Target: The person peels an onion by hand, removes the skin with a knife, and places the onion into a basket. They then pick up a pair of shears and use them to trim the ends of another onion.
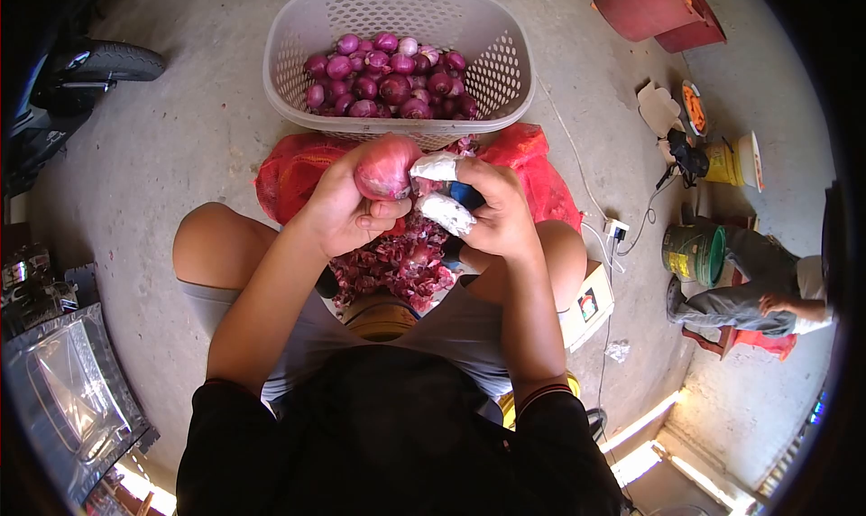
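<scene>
A red onion with shiny skin is held in my left hand, fingers wrapped round its lower side. My right hand is close against the onion's right side, its thumb and forefinger wrapped in white tape. Something small and blue shows within the curled right fingers; most of it is hidden, so I cannot make out its kind. Below both hands, a heap of onion skins lies between my legs. Just beyond is a grey plastic basket holding several purple onions.
A red mesh sack spreads under and beside the basket. To the right are a power socket with cables, a white box, a green bucket and a seated person. A motorbike wheel stands at left.
</scene>
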The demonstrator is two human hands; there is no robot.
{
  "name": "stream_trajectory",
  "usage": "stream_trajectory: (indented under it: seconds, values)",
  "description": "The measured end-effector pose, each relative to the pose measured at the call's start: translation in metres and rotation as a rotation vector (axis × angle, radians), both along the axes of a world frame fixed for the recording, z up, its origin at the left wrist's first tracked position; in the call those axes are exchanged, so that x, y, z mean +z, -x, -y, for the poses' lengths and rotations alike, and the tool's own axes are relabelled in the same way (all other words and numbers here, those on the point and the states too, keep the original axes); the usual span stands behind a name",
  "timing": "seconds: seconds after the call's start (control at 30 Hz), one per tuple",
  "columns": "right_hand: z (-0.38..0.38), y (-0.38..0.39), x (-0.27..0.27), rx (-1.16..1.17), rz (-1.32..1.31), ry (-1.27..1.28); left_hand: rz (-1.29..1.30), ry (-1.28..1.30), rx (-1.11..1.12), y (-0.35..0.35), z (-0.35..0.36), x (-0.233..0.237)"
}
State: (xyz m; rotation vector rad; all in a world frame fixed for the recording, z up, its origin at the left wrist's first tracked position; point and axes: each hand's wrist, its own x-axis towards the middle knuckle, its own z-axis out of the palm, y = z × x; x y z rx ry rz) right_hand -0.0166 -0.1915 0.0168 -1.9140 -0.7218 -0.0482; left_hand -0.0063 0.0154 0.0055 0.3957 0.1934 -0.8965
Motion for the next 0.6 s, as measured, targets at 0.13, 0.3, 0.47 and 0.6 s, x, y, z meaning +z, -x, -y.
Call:
stream_trajectory:
  seconds: [0.13,0.3,0.47,0.6]
  values:
    - [-0.001,0.002,-0.003,0.013,-0.005,-0.037,0.013,-0.008,0.003,-0.001,-0.001,-0.002]
    - [-0.005,0.001,-0.001,0.015,0.033,0.049,0.027,-0.031,0.011,0.000,-0.002,-0.005]
    - [-0.004,0.001,0.000,0.001,0.041,0.097,0.012,-0.030,-0.009,-0.001,-0.001,-0.002]
    - [0.000,0.001,0.005,0.003,0.016,0.213,-0.026,-0.062,0.013,0.000,0.000,0.003]
